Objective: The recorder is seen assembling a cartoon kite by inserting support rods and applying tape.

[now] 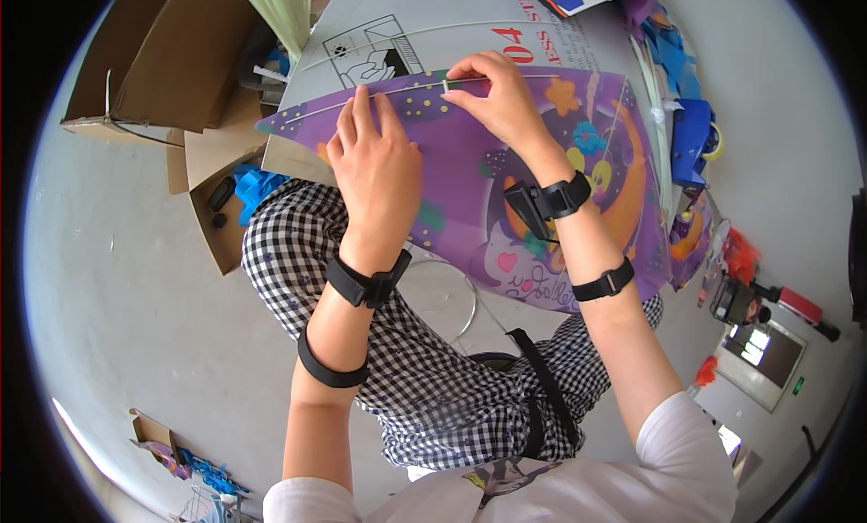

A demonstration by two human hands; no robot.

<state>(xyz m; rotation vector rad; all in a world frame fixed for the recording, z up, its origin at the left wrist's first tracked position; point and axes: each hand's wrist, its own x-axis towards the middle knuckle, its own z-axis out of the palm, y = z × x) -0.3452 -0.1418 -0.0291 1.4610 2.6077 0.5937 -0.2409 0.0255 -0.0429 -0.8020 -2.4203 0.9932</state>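
Note:
A purple printed sheet (456, 157), shaped like a kite's sail, lies in front of me with flowers, dots and an orange crescent on it. Along its far edge runs a thin white rod (336, 109). My left hand (379, 166) rests flat on the sheet's left part, fingers stretched out and their tips at the rod. Thumb and forefinger of my right hand (497, 98) pinch a small white piece (445, 86) at the rod, near the middle of that edge. What exactly this piece is, I cannot make out.
Under the sheet is a pale printed board (442, 35). An open cardboard box (153, 53) stands at the far left, near a bundle of pale strips (280, 17). Blue items and a tape roll (715, 142) hang at the right. My checked trousers (424, 360) are below the sheet.

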